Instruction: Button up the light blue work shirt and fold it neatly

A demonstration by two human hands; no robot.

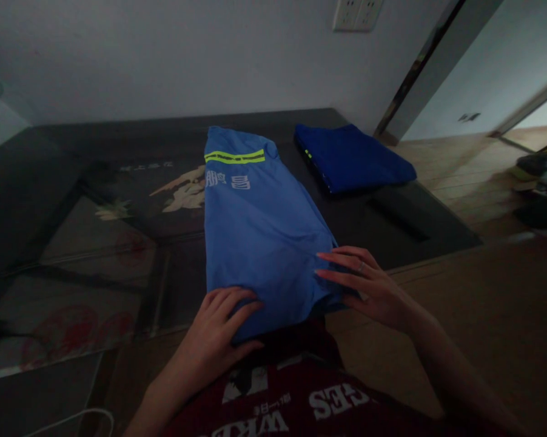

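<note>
A light blue garment (pixel 264 243), folded into a long shape, lies on the dark tabletop with its near end at the table's front edge. It carries a yellow-green striped band and white lettering near its far end. My left hand (pixel 223 318) rests on its near left corner, fingers over the cloth and thumb apart below the hem. At the near right edge, my right hand (pixel 364 282) touches the cloth with outstretched, slightly spread fingers; a ring is on one finger. Some loose fabric bunches beside the right thumb. The garment's underside is hidden.
A darker blue folded garment (pixel 358 158) lies at the back right of the table (pixel 182 261). Near it is a dark, flat, elongated object (pixel 398 218). A wall with a socket (pixel 358 13) stands behind. A white cable (pixel 91 413) shows at lower left.
</note>
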